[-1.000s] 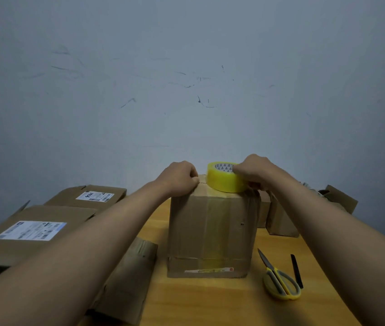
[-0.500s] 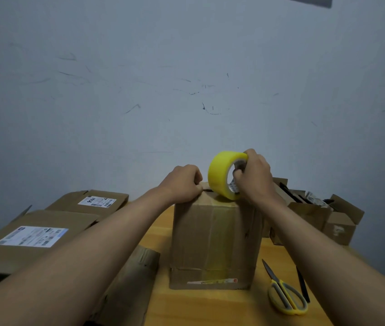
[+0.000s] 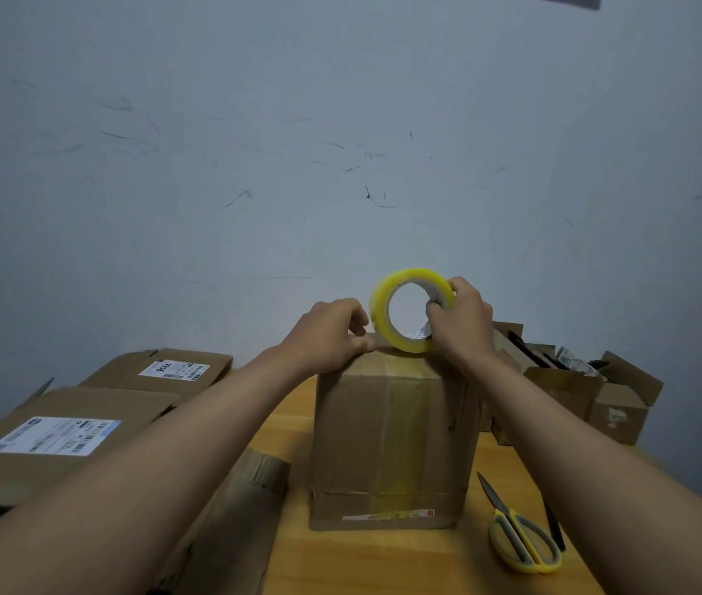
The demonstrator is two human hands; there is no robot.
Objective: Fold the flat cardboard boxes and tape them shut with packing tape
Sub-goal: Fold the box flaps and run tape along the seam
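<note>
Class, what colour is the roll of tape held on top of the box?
Yellow: the roll of tape, gripped by the right hand, shows in the head view.

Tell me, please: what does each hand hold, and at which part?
The right hand grips the yellow tape roll at its right rim, fingers in the core. The left hand presses the box top edge.

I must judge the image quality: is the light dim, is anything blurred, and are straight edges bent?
Head view: dim, even light with a bluish cast; the yellow packing tape roll, upright brown cardboard box and yellow-handled scissors look fairly sharp; wide-angle distortion stretches the forearms near the frame edges; no strong glare.
</note>
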